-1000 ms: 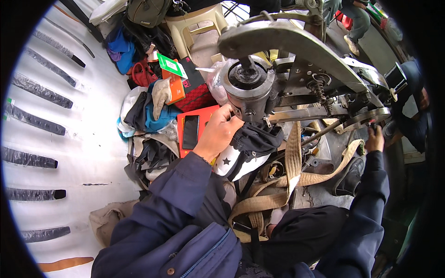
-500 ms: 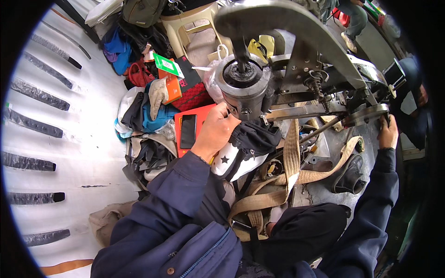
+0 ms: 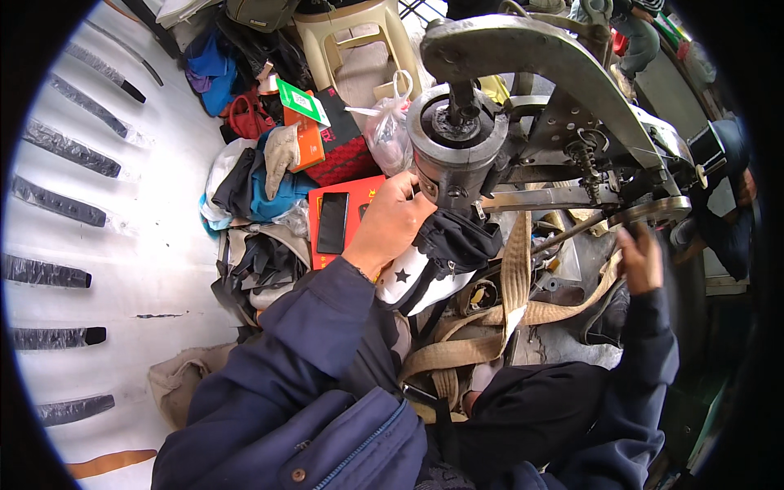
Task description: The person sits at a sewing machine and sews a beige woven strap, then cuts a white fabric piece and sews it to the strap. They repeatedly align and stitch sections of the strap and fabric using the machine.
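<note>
In front of me stands a hand-cranked sewing machine point(image 3: 523, 45) with a curved metal arm over an upright metal cylinder point(image 3: 452, 167). My left hand point(image 3: 394, 224) is closed, fingers bent, against the cylinder's left side; what its fingertips pinch is hidden. Right below it, a black-and-white bag point(image 3: 460, 249) with a star on its white part hangs around the cylinder's lower end. My right hand point(image 3: 641, 260) is at the underside of the machine's crank wheel point(image 3: 649, 211). Motion smears its fingers, so their grip on the wheel does not show.
A phone point(image 3: 332, 222) lies on a red box point(image 3: 355, 196) left of the machine. Behind are a clothes pile point(image 3: 245, 175), a plastic bag point(image 3: 390, 135) and a cream stool point(image 3: 351, 33). Tan webbing straps point(image 3: 513, 282) and a dark shoe point(image 3: 608, 314) lie below the machine.
My right hand has moved left and down along the wheel, toward me. My left hand keeps its place at the cylinder. The machine appears farther right in the picture.
</note>
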`<state>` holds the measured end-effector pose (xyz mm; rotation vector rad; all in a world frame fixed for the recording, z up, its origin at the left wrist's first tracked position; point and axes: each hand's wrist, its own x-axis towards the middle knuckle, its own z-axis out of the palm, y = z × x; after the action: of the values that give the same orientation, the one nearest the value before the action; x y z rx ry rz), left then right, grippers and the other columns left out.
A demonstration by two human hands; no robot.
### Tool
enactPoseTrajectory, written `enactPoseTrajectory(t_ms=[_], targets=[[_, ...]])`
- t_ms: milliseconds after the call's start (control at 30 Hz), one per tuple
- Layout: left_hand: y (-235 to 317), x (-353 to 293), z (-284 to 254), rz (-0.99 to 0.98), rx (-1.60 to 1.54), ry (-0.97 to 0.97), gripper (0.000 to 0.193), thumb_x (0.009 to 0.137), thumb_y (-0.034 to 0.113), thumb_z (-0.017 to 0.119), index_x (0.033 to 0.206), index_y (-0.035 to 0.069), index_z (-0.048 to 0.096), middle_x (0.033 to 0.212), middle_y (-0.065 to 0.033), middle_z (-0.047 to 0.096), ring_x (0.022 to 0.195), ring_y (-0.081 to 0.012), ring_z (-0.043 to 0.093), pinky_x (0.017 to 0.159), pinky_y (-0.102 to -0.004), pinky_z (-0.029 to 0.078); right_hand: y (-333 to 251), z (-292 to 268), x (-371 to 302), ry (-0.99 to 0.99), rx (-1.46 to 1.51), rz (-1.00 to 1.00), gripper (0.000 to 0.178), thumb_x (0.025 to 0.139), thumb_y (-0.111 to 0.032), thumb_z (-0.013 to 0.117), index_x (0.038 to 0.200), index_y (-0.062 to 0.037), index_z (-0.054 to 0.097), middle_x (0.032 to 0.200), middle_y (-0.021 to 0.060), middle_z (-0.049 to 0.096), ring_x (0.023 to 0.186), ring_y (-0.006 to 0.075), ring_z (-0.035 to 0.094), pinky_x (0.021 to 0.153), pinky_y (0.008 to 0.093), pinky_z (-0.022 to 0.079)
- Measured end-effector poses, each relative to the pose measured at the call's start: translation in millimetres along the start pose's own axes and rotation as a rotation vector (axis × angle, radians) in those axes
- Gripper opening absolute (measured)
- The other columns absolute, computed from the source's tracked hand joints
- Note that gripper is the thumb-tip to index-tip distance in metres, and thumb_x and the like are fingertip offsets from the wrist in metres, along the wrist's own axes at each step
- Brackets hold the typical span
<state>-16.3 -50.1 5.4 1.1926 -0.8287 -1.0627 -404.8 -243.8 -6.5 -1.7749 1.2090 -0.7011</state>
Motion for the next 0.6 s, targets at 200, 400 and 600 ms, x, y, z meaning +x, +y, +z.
enactPoseTrajectory(t_ms=[200,400,600], targets=[[3,0,2,-0.031,-0.051,0.002,0.02,0.097,0.011,0.06,0.11,-0.002,0.065,0.099,0.0013,0.067,0.084,-0.0025,0.057,0.073,-0.0196,0.046,22,-108,52,0.483,-0.641,-0.194,0.019,0.1,-0.021,0.058,0.11,-0.0063,0.062,0.079,0.0118,0.063,0.065,0.0252,0.059,0.061,0.035,0.046],[4,0,-7,-0.08,0.012,-0.02,0.027,0.096,0.013,0.058,0.117,-0.004,0.063,0.107,-0.0013,0.067,0.093,-0.0049,0.057,0.085,-0.0223,0.046,160,-122,79,0.449,-0.878,-0.105,0.031,0.098,-0.028,0.061,0.12,-0.0071,0.057,0.109,0.0285,0.067,0.103,0.0481,0.062,0.081,0.051,0.05],[-19,10,-12,-0.148,-0.182,0.009,0.019,0.088,0.01,0.063,0.102,-0.003,0.068,0.089,-0.0012,0.068,0.078,-0.0074,0.061,0.071,-0.0249,0.049,117,-34,38,0.002,-0.804,0.242,0.054,0.099,-0.046,0.055,0.129,-0.0026,0.044,0.101,0.0309,0.068,0.097,0.0507,0.064,0.08,0.0578,0.049]])
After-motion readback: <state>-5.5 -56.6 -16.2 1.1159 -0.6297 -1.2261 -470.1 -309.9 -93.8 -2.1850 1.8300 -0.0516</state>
